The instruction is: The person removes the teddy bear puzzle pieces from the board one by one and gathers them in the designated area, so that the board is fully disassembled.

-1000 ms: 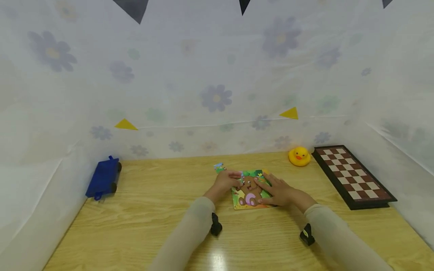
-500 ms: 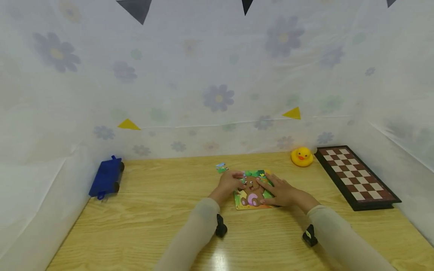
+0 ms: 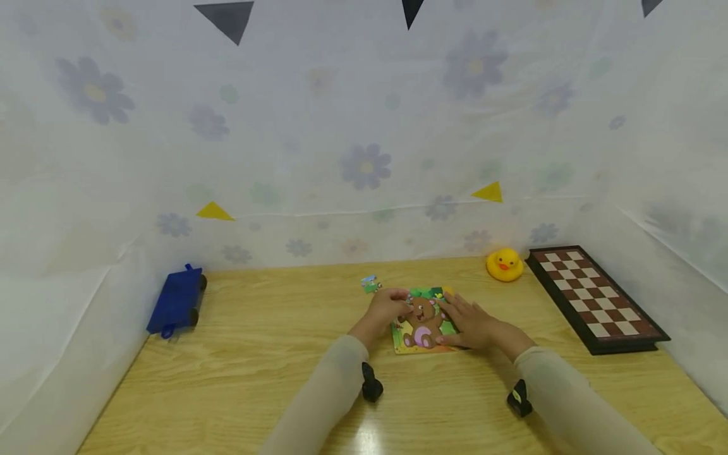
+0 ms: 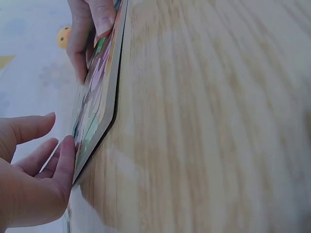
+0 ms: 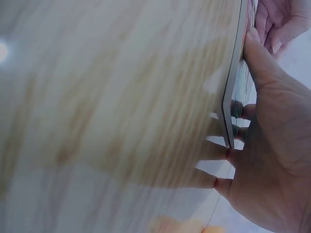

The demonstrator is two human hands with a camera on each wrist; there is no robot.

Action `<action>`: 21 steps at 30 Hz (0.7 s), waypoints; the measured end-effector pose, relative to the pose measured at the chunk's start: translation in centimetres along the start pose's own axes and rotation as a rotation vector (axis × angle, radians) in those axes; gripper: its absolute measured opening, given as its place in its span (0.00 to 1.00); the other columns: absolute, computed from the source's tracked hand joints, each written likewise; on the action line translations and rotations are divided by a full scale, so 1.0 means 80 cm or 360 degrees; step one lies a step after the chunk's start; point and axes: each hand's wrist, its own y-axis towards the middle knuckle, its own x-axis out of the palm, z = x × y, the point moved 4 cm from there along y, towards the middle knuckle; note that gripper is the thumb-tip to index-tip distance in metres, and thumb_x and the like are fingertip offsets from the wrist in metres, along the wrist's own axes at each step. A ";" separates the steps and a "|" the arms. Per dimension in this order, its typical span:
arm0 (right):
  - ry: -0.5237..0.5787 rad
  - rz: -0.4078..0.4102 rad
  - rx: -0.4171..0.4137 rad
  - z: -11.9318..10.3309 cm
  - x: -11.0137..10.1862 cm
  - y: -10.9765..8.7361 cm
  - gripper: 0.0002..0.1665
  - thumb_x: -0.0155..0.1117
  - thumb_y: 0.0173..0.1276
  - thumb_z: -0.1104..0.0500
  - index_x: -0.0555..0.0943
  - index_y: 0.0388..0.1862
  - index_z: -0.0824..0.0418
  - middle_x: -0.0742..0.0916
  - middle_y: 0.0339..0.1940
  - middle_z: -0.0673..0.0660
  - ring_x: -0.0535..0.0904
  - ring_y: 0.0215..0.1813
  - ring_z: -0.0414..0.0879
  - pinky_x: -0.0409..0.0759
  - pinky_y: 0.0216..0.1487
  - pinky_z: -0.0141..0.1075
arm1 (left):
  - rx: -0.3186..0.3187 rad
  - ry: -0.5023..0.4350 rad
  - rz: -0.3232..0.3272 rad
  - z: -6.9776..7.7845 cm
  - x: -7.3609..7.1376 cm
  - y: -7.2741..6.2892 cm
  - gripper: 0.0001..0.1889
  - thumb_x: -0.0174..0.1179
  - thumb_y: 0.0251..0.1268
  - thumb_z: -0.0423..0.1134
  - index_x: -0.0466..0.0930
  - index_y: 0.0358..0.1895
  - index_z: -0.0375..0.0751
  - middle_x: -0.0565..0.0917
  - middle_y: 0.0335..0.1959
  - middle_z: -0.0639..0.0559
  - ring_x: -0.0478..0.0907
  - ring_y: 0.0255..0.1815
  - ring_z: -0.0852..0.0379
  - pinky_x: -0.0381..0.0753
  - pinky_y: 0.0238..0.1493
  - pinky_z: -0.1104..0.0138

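head: high, back, forward-down | left wrist, right wrist: low, close, tilted, forward | wrists share: puzzle (image 3: 421,336)

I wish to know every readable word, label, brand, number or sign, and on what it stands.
None is readable.
The bear puzzle and checkered board show no legible text.
The mark on the black device at the right wrist is too small to make out.

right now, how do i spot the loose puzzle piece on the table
Start with the wooden table, then the bear puzzle near its middle. Just beyond the left hand lies a small blue-and-green piece. Unlike the bear puzzle, it sits alone on bare wood.
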 end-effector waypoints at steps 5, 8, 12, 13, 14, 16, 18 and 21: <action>-0.0006 -0.0004 0.0002 0.000 0.000 0.000 0.53 0.53 0.66 0.33 0.50 0.75 0.67 0.49 0.75 0.71 0.42 0.73 0.69 0.45 0.65 0.70 | -0.0007 -0.0035 0.0012 0.003 0.000 -0.002 0.18 0.58 0.62 0.27 0.76 0.57 0.31 0.80 0.48 0.44 0.78 0.35 0.56 0.80 0.32 0.68; -0.0011 -0.0005 0.0003 -0.001 -0.001 -0.001 0.53 0.54 0.66 0.33 0.50 0.75 0.67 0.49 0.75 0.71 0.41 0.73 0.69 0.46 0.66 0.70 | -0.0016 -0.0046 0.0037 0.004 0.000 -0.003 0.18 0.58 0.63 0.27 0.77 0.56 0.31 0.80 0.47 0.44 0.79 0.36 0.55 0.80 0.31 0.68; -0.0006 0.0010 -0.0004 -0.001 -0.002 -0.001 0.52 0.54 0.66 0.34 0.50 0.75 0.66 0.50 0.75 0.71 0.42 0.73 0.70 0.46 0.65 0.71 | -0.0016 -0.0007 0.0064 0.005 0.001 -0.003 0.17 0.58 0.63 0.28 0.77 0.56 0.32 0.80 0.48 0.44 0.79 0.39 0.56 0.80 0.32 0.69; 0.0005 0.0019 -0.0014 -0.002 -0.003 -0.002 0.52 0.54 0.66 0.34 0.50 0.75 0.65 0.50 0.74 0.72 0.42 0.73 0.71 0.46 0.64 0.71 | -0.0015 0.0004 0.0069 0.005 0.001 -0.003 0.17 0.58 0.63 0.28 0.77 0.56 0.32 0.80 0.48 0.44 0.79 0.39 0.56 0.80 0.32 0.69; 0.0023 0.0030 -0.0025 -0.002 -0.003 -0.002 0.51 0.55 0.66 0.35 0.51 0.75 0.64 0.50 0.74 0.72 0.42 0.73 0.71 0.45 0.63 0.72 | -0.0008 0.0018 0.0070 0.005 0.001 -0.003 0.17 0.58 0.64 0.28 0.77 0.56 0.32 0.80 0.49 0.44 0.79 0.39 0.55 0.80 0.32 0.69; 0.0052 0.0050 -0.0045 -0.003 -0.003 -0.003 0.49 0.56 0.66 0.36 0.52 0.74 0.63 0.50 0.74 0.73 0.42 0.72 0.72 0.44 0.62 0.73 | 0.0005 0.0022 0.0078 0.005 0.001 -0.002 0.17 0.58 0.63 0.28 0.77 0.55 0.31 0.80 0.48 0.43 0.79 0.40 0.54 0.81 0.33 0.68; 0.0073 0.0060 -0.0062 -0.003 -0.001 -0.003 0.47 0.56 0.67 0.37 0.54 0.74 0.61 0.50 0.73 0.74 0.41 0.72 0.73 0.43 0.62 0.74 | 0.0016 0.0031 0.0086 0.004 0.001 -0.002 0.16 0.58 0.63 0.28 0.77 0.55 0.31 0.80 0.48 0.43 0.79 0.41 0.53 0.81 0.33 0.68; 0.0058 0.0056 -0.0055 -0.002 0.001 -0.003 0.43 0.55 0.67 0.37 0.59 0.71 0.61 0.50 0.73 0.75 0.41 0.72 0.74 0.43 0.61 0.75 | 0.0014 0.0021 0.0081 0.002 0.002 -0.002 0.16 0.58 0.63 0.28 0.77 0.55 0.31 0.80 0.48 0.43 0.79 0.42 0.53 0.81 0.34 0.67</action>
